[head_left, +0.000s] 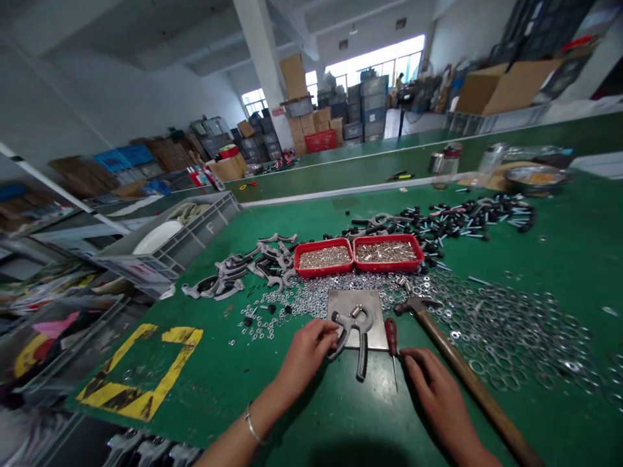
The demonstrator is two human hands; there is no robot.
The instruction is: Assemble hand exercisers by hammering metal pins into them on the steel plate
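Observation:
A grey clamp with black grips (363, 340) lies partly on a square metal plate (378, 327), its handles pointing toward me. My left hand (311, 347) has its fingers and thumb closed on the clamp's left handle. To the right of the plate lies a screwdriver (391, 336) with a red and black handle, its shaft pointing toward me. Beside it my right hand (431, 383) rests near the green table, fingers bent; whether anything is between them is hidden. A hammer (455, 360) with a wooden handle lies just beyond that hand.
Two red trays (324, 274) (389, 266) hold small metal pins. Loose rings and nuts (506, 334) spread right. Clamp parts (233, 269) lie left, black-headed screws (452, 220) behind. A grey crate (195, 237) stands at the left edge; jars (445, 168) stand at the back.

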